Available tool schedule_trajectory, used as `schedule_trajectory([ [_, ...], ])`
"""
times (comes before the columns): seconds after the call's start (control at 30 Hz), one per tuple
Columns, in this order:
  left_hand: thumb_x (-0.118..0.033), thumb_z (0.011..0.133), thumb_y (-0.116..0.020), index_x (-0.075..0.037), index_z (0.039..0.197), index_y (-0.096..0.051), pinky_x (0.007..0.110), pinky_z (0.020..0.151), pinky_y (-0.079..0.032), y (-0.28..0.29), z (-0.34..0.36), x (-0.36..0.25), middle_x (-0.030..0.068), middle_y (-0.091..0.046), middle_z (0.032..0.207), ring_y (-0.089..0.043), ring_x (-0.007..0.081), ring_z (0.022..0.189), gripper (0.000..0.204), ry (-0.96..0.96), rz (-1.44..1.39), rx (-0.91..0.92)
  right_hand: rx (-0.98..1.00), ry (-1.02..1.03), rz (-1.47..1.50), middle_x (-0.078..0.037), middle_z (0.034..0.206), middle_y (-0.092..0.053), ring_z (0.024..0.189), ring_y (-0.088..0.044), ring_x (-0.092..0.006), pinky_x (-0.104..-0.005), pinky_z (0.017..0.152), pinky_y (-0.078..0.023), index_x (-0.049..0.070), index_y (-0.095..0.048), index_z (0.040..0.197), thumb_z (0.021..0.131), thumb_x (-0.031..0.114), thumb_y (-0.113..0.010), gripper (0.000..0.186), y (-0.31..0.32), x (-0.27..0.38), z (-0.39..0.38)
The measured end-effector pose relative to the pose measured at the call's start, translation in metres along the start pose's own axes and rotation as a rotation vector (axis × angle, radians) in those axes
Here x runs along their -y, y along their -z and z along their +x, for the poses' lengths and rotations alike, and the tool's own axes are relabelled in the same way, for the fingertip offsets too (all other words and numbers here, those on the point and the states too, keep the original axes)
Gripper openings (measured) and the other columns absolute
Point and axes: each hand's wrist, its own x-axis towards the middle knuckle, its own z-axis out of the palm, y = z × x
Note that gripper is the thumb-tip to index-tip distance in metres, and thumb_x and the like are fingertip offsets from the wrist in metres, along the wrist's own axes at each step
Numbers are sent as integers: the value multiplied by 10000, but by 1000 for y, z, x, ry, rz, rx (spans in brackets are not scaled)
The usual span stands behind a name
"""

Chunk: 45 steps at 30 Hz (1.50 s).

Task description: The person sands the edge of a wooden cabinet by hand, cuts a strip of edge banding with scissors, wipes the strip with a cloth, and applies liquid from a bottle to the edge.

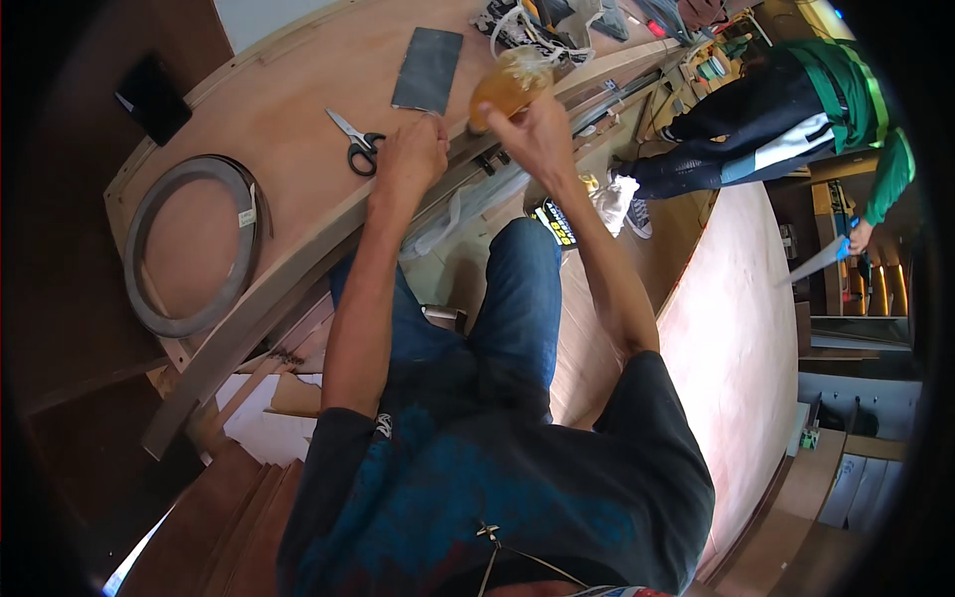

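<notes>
My right hand (537, 134) grips a see-through amber container (509, 88), tilted, with foam or bubbles at its far end; whether it is a jar or a bag I cannot tell. Close to its left, my left hand (414, 151) is closed at the near edge of the wooden worktop (288, 99); anything inside its fingers is hidden. Just left of that hand lie scissors (356, 141) with black handles, blades partly apart. A dark grey rectangular sheet (428, 70) rests on the worktop beyond my left hand.
A coil of grey strip (139, 249) lies on the worktop's left, below a black flat device (153, 99). A patterned bag (537, 25) sits at the back. Below stands a dark can (553, 225). At right, a person in green (846, 99) holds a saw (818, 261) near a curved wooden panel (731, 328).
</notes>
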Motion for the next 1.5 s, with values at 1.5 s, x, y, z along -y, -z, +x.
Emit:
schedule_trajectory([
  [1.5,-66,798,-628,11,873,-691,403,794,-503,3,15,-6,202,-686,865,-669,333,873,125,-6,-23,84,-115,-89,2,-187,800,-670,699,-670,-338,-399,650,-518,-3,-435,1156,789,258,-710,528,10,-14,-12],
])
